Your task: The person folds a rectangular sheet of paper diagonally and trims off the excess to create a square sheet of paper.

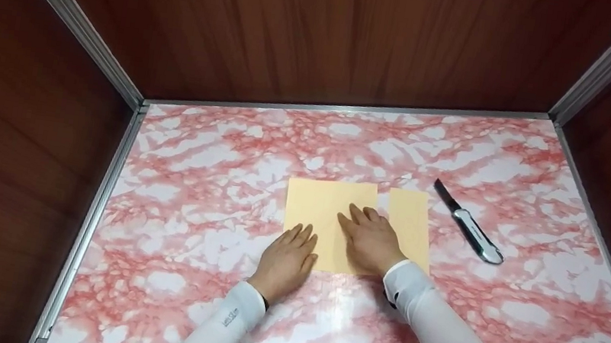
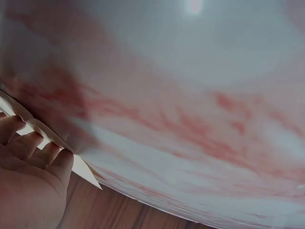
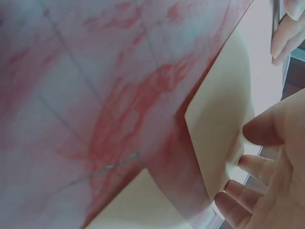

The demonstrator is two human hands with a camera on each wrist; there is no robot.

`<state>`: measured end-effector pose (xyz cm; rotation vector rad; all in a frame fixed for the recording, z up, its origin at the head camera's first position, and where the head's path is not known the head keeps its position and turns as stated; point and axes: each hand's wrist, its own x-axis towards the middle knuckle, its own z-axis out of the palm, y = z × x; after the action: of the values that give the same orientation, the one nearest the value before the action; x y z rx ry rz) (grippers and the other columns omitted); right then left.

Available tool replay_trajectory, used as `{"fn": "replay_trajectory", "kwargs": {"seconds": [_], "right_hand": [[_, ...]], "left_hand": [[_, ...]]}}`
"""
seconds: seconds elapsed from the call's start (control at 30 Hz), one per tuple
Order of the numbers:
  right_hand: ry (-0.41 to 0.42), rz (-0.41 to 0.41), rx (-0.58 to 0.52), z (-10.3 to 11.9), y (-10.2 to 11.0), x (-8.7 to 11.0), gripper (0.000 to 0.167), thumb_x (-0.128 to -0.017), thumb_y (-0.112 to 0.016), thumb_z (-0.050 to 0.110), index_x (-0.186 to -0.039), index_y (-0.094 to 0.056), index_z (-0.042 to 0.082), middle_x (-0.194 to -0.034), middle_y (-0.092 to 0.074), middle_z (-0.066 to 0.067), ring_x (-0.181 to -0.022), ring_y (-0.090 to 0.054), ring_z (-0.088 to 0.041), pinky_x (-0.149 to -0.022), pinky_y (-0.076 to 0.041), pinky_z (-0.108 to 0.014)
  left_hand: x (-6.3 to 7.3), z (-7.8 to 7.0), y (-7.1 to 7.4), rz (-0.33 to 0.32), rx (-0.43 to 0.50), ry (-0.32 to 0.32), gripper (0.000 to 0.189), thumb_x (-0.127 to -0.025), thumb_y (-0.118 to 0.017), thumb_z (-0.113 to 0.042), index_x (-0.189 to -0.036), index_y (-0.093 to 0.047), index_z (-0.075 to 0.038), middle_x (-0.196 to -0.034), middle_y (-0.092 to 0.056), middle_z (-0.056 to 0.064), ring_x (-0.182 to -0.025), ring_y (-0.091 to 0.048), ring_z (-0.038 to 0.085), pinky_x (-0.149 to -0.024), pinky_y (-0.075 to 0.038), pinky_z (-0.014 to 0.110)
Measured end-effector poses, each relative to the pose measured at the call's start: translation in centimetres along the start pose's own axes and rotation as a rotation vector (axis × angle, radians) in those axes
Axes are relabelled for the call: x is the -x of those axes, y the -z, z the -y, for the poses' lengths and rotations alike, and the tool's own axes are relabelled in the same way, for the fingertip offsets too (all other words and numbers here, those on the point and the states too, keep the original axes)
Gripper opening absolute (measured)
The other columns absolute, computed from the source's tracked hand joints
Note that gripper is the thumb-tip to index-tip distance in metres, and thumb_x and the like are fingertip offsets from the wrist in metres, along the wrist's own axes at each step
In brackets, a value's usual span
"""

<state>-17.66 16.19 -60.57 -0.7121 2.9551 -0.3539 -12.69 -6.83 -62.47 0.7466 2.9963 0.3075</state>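
Note:
A pale yellow sheet of paper point(image 1: 313, 202) lies on the table, with a narrower strip of the same paper point(image 1: 410, 210) to its right across a thin gap. My left hand point(image 1: 284, 261) rests on the sheet's near left corner, fingers extended. The fingers of my right hand point(image 1: 373, 244) are spread and press on the sheet's right part, with the wrist toward the strip. In the right wrist view, the sheet point(image 3: 217, 100) bows up a little under the right fingertips. The left wrist view shows the left fingers on the paper's edge point(image 2: 86, 172).
A utility knife point(image 1: 468, 224) with its dark blade out lies to the right of the strip, blade pointing away. The table point(image 1: 186, 208) has a red and white marbled top. Dark wood panels point(image 1: 302, 27) in metal frames wall it at the back and both sides.

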Motion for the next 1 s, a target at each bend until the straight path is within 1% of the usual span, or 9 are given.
{"fn": "replay_trajectory", "kwargs": {"seconds": [0.1, 0.2, 0.3, 0.43, 0.63, 0.77, 0.93, 1.0], "right_hand": [[-0.011, -0.001, -0.009, -0.1, 0.0, 0.0, 0.046, -0.106, -0.053, 0.027, -0.152, -0.053, 0.018, -0.158, -0.042, -0.016, -0.141, -0.040, -0.043, -0.111, -0.033, -0.063], [-0.023, 0.020, -0.015, -0.2, 0.1, -0.1, 0.048, -0.108, -0.051, 0.034, -0.154, -0.051, 0.019, -0.160, -0.040, -0.015, -0.143, -0.038, -0.041, -0.112, -0.031, -0.063], [-0.050, 0.045, -0.011, -0.6, 0.0, -0.3, 0.053, -0.108, -0.049, 0.039, -0.156, -0.046, 0.017, -0.163, -0.035, -0.014, -0.146, -0.034, -0.041, -0.114, -0.028, -0.062], [-0.103, 0.061, 0.013, -1.5, 0.2, -0.8, 0.059, -0.108, -0.048, 0.040, -0.158, -0.041, 0.010, -0.164, -0.031, -0.016, -0.149, -0.028, -0.042, -0.117, -0.024, -0.060], [-0.150, 0.074, 0.019, -3.0, 0.9, -1.9, 0.063, -0.108, -0.045, 0.040, -0.158, -0.036, 0.003, -0.164, -0.031, -0.017, -0.151, -0.022, -0.043, -0.121, -0.014, -0.059], [-0.182, 0.055, 0.012, -3.7, 1.2, -2.4, 0.062, -0.108, -0.046, 0.037, -0.157, -0.037, 0.000, -0.164, -0.031, -0.018, -0.151, -0.021, -0.044, -0.121, -0.011, -0.060], [-0.197, 0.056, 0.004, -3.9, 1.1, -2.6, 0.063, -0.107, -0.048, 0.035, -0.158, -0.035, 0.000, -0.165, -0.029, -0.018, -0.152, -0.019, -0.044, -0.121, -0.010, -0.061], [-0.198, 0.059, 0.003, -3.9, 1.0, -2.5, 0.064, -0.107, -0.049, 0.035, -0.158, -0.034, 0.000, -0.165, -0.028, -0.018, -0.152, -0.019, -0.043, -0.121, -0.009, -0.060]], "left_hand": [[0.0, 0.0, -0.2, -0.009, -0.003, -0.002, 0.050, -0.109, -0.042, -0.037, -0.149, -0.055, -0.009, -0.160, -0.042, 0.007, -0.149, -0.034, 0.027, -0.122, -0.025, 0.040], [0.0, 0.0, -0.2, -0.016, -0.006, -0.003, 0.050, -0.109, -0.043, -0.037, -0.149, -0.055, -0.009, -0.159, -0.043, 0.007, -0.149, -0.034, 0.026, -0.121, -0.026, 0.039], [0.1, 0.1, -0.3, -0.022, 0.001, -0.002, 0.049, -0.109, -0.043, -0.036, -0.148, -0.055, -0.009, -0.159, -0.043, 0.007, -0.150, -0.034, 0.026, -0.122, -0.025, 0.039], [0.2, 0.1, -0.4, -0.030, 0.015, -0.005, 0.049, -0.110, -0.043, -0.035, -0.148, -0.055, -0.008, -0.160, -0.042, 0.008, -0.150, -0.033, 0.026, -0.122, -0.025, 0.040], [0.3, 0.0, -0.2, 0.000, 0.025, 0.008, 0.050, -0.110, -0.042, -0.035, -0.150, -0.053, -0.008, -0.161, -0.039, 0.007, -0.151, -0.030, 0.025, -0.123, -0.023, 0.039], [0.3, 0.2, 0.2, 0.026, 0.053, -0.005, 0.050, -0.110, -0.041, -0.035, -0.151, -0.052, -0.007, -0.162, -0.037, 0.008, -0.152, -0.029, 0.025, -0.123, -0.022, 0.039], [0.9, 1.1, 1.3, 0.086, 0.091, -0.043, 0.049, -0.111, -0.042, -0.034, -0.149, -0.053, -0.006, -0.161, -0.038, 0.008, -0.151, -0.030, 0.023, -0.122, -0.024, 0.037], [1.3, 1.6, 1.8, 0.104, 0.090, -0.070, 0.048, -0.110, -0.043, -0.033, -0.148, -0.055, -0.005, -0.160, -0.040, 0.009, -0.150, -0.033, 0.023, -0.121, -0.027, 0.037]]}}
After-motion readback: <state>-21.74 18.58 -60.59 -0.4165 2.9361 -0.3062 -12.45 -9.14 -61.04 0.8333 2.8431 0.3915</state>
